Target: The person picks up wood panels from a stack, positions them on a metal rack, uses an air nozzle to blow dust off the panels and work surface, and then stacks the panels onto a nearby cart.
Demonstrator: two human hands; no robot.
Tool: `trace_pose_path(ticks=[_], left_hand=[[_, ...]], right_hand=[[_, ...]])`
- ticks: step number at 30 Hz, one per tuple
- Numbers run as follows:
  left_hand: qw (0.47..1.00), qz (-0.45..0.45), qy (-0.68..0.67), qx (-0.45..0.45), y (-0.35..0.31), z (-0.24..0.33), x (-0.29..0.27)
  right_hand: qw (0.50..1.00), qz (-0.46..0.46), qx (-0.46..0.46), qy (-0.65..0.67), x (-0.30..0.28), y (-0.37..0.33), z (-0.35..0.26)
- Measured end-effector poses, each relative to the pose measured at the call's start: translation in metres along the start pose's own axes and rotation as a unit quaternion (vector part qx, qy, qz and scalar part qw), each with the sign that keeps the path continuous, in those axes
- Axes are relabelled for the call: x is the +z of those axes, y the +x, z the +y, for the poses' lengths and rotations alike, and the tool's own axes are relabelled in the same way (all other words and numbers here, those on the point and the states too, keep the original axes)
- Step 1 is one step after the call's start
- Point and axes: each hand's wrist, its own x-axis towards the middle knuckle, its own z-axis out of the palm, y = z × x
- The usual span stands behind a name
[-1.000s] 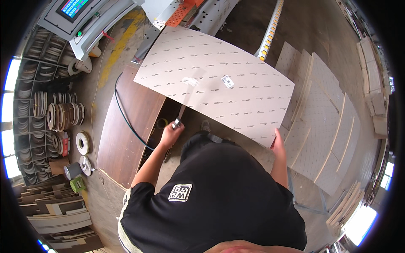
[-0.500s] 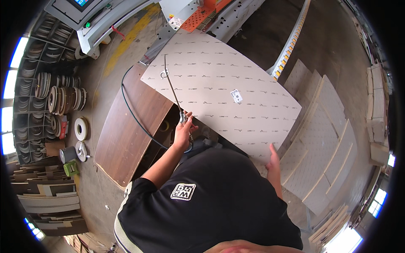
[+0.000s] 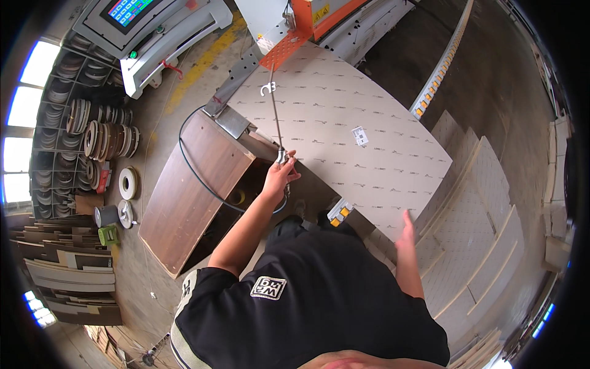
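My left hand (image 3: 279, 179) is wrapped round the handle of an air blow gun (image 3: 281, 155). Its long thin metal nozzle stretches away over a pale grey-beige panel (image 3: 344, 101), its tip close to an orange perforated plate (image 3: 285, 49). A white hook-shaped piece (image 3: 268, 90) sits by the nozzle. From the gun, a dark green hose (image 3: 192, 155) loops left across a brown wooden cabinet (image 3: 193, 178). At the panel's near right edge is my right hand (image 3: 405, 237), thumb up along the edge, the other fingers hidden. A white printed label (image 3: 359, 136) is stuck on the panel.
An orange and white machine (image 3: 319, 18) stands ahead, with a control console (image 3: 132, 31) to its left. Rails with yellow rollers (image 3: 341, 213) show beside the panel. Stacked boards (image 3: 485, 209) lie right; rolls of edging strip (image 3: 98, 138) fill racks at left.
The panel has shifted away from the cabinet, uncovering a metal support and a yellow-roller rail. The blow gun's nozzle has moved right, toward the orange plate. My view has shifted too.
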Motion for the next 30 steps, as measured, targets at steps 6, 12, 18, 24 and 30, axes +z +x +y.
trace_pose_path(ticks=[6, 12, 18, 24, 30], left_hand=[[0.996, -0.032, 0.08, -0.025, -0.025, 0.001, -0.032], [0.817, 0.07, 0.477, 0.318, -0.053, 0.018, -0.118], [0.715, 0.149, 0.577, 0.366, -0.118, 0.123, -0.225], [0.524, 0.289, 0.662, 0.452, -0.104, 0.204, -0.333], [0.681, 0.319, 0.501, 0.429, -0.021, 0.247, -0.453]], right_hand=[[1.0, -0.005, 0.02, -0.01, 0.004, -0.019, 0.018], [0.996, 0.017, -0.016, -0.086, 0.011, -0.024, 0.023], [0.959, 0.129, -0.042, -0.247, 0.003, -0.04, 0.032], [0.951, 0.244, -0.162, -0.097, -0.061, -0.031, 0.139], [0.92, 0.011, 0.022, -0.391, -0.021, -0.131, 0.385]])
